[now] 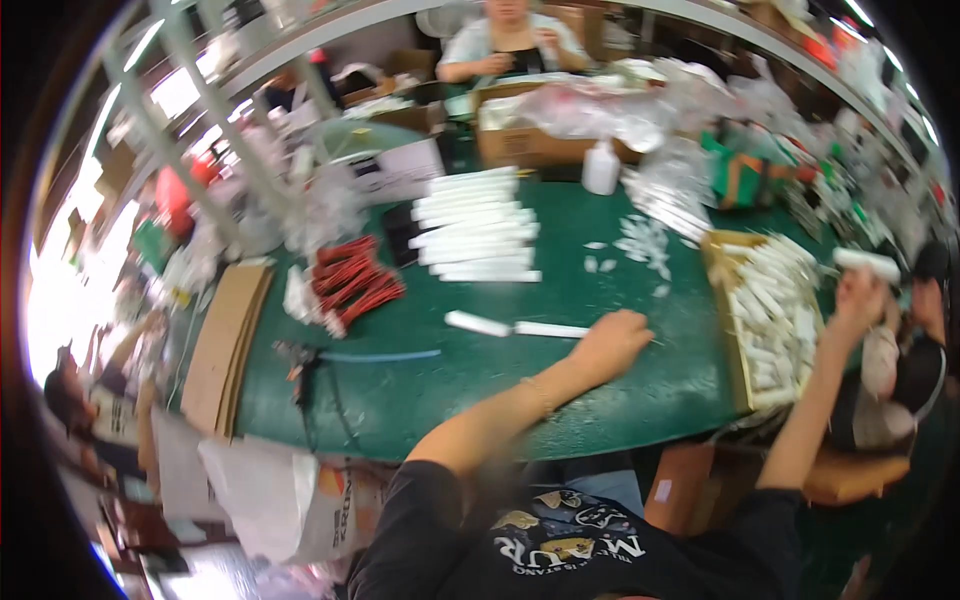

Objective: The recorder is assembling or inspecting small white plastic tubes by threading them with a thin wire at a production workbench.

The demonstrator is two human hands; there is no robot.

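Note:
On the green table my left hand (618,342) rests with its fingers curled; whatever may be in them is hidden. A white tube (550,329) runs up to that hand and passes out of sight behind it. Just left of this tube lies a shorter white tube (477,323), almost end to end with it. Raised at the far right, my right hand (860,298) grips a thick white tube (867,264), above and beyond a yellow-sided box (738,330) full of similar white pieces. Small white flat pieces (642,243) lie scattered ahead of my left hand.
White tubes (475,225) are stacked at the table's middle, beside bundled red wires (358,285). A tool with a blue stick (380,356) lies near the front left. A white bottle (600,167) stands at the back, before a person (513,45). Cardboard sheets (225,345) lean left.

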